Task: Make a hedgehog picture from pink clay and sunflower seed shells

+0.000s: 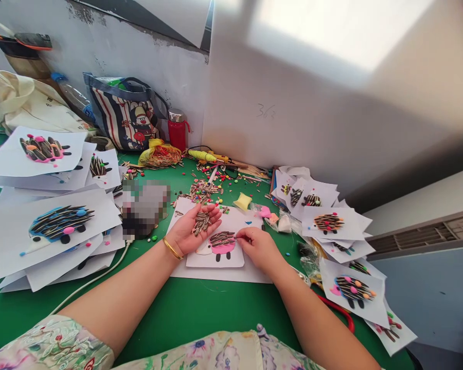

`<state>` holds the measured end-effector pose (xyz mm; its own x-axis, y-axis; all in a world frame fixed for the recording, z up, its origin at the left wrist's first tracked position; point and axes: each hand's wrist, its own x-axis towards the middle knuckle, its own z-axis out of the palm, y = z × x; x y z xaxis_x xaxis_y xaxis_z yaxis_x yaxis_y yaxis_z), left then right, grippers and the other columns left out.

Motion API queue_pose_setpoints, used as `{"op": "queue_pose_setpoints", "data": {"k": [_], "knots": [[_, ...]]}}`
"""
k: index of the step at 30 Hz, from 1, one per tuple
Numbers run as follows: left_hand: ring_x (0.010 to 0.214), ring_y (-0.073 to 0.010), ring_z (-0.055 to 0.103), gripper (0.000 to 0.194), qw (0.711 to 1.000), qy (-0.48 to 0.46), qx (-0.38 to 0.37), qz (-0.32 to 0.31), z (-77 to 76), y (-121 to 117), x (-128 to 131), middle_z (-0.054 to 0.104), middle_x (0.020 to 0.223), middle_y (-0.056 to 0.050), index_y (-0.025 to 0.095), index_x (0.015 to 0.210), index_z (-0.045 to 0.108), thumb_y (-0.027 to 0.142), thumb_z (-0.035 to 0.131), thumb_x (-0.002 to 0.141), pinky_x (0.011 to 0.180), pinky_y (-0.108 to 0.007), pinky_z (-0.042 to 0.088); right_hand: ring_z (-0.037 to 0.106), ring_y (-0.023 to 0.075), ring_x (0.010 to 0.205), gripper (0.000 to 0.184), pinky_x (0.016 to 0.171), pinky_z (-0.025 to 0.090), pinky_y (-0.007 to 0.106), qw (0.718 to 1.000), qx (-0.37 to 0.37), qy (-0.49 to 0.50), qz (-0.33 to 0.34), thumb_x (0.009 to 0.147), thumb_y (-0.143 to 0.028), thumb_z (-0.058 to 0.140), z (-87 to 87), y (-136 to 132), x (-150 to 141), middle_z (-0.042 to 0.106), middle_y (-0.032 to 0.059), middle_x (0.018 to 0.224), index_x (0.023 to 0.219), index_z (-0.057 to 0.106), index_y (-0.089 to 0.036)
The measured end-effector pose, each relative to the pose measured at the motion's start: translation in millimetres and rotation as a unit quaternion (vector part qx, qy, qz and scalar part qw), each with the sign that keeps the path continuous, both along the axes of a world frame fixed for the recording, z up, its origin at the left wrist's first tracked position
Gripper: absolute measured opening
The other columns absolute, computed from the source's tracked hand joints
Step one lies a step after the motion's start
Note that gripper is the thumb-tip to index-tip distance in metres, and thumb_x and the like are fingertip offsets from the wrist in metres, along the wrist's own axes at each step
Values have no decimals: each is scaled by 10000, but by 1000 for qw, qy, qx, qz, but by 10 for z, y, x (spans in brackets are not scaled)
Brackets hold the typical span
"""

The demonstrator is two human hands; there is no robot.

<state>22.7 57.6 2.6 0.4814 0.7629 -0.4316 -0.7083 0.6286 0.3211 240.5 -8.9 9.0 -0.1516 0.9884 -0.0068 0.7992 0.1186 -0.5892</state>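
Note:
My left hand [201, 224] is turned palm up and cupped around a small heap of striped sunflower seeds [201, 224]. Just below it lies a small white card [195, 261] with a pink clay hedgehog [226, 248], its back covered in rows of seeds and its feet dark. At the right end of the seed rows, my right hand [257, 245] has its thumb and fingertips pinched together. Whatever sits between those fingertips is too small to make out. Under the card is a larger white sheet [216, 275].
Finished hedgehog cards are stacked on the left [7, 246] and right [364, 236]. Loose seeds [202, 190] and colored clay balls lie behind the sheet. A yellow clay piece [243, 201], a red flask [177, 131] and a striped bag [116, 115] stand farther back. A white cable [96, 282] crosses the green table.

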Motion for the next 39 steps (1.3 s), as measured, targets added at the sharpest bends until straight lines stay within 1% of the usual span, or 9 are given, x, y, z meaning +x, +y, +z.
{"op": "queue_pose_setpoints", "data": {"k": [5, 10, 15, 18, 22, 27, 33, 37, 39], "knots": [[938, -206, 702, 318, 1000, 0, 1, -1, 4, 1, 3, 705, 957, -138, 98, 1001, 660, 317, 430, 988, 927, -396, 553, 630, 163, 820, 145, 715, 460, 266, 1000, -2, -7, 9, 847, -193, 584, -38, 26, -21, 709, 3, 882, 904, 705, -249], [940, -207, 701, 318, 1000, -1, 2, 0, 15, -9, 2, 703, 961, -140, 94, 1004, 659, 314, 430, 988, 927, -397, 553, 621, 165, 862, 167, 762, 458, 271, 998, 26, -41, 32, 862, -188, 583, -54, 29, -7, 695, 20, 905, 935, 721, -250], [935, -207, 703, 313, 1000, 2, 1, 1, 23, -12, 0, 705, 958, -139, 103, 1012, 659, 314, 430, 988, 917, -400, 559, 620, 169, 845, 166, 728, 455, 267, 997, 29, -70, 32, 878, -204, 583, -55, 22, 9, 691, 15, 880, 961, 715, -261], [930, -204, 703, 320, 1000, 2, 2, -2, 30, -11, 1, 707, 958, -139, 103, 1015, 661, 318, 426, 989, 917, -398, 560, 625, 168, 871, 159, 762, 464, 266, 995, 36, -81, 44, 890, -205, 586, -57, 28, 7, 693, 22, 898, 944, 725, -259], [923, -201, 703, 325, 1000, 2, 6, -3, 30, -10, 3, 707, 951, -137, 105, 1004, 665, 323, 425, 989, 921, -396, 556, 630, 171, 899, 180, 810, 474, 269, 991, 54, -104, 58, 907, -196, 575, -59, 38, -3, 700, 39, 925, 974, 735, -243], [927, -202, 700, 332, 1000, 1, 7, -2, 26, -12, 2, 703, 950, -135, 95, 986, 665, 322, 422, 991, 926, -393, 553, 636, 181, 911, 184, 831, 483, 277, 987, 65, -127, 69, 913, -201, 573, -80, 48, -9, 701, 51, 941, 982, 741, -233], [927, -202, 700, 336, 1000, 6, 6, 1, 49, -17, 7, 703, 960, -141, 95, 1004, 663, 315, 410, 995, 924, -394, 554, 635, 179, 901, 176, 830, 488, 283, 989, 67, -117, 65, 913, -199, 571, -110, 49, -11, 701, 53, 932, 962, 739, -221], [928, -203, 698, 332, 1000, 10, 3, 2, 54, -16, 6, 704, 957, -134, 98, 1001, 661, 316, 411, 995, 920, -398, 557, 631, 173, 911, 153, 829, 481, 279, 993, 63, -86, 54, 895, -180, 587, -107, 33, -6, 701, 43, 938, 950, 724, -221], [930, -205, 697, 333, 1000, 10, 3, 2, 50, -13, 4, 703, 960, -135, 95, 1005, 659, 314, 409, 996, 920, -399, 558, 628, 171, 891, 139, 799, 480, 275, 994, 63, -70, 48, 878, -174, 604, -103, 25, 5, 697, 34, 920, 947, 713, -225]]}}
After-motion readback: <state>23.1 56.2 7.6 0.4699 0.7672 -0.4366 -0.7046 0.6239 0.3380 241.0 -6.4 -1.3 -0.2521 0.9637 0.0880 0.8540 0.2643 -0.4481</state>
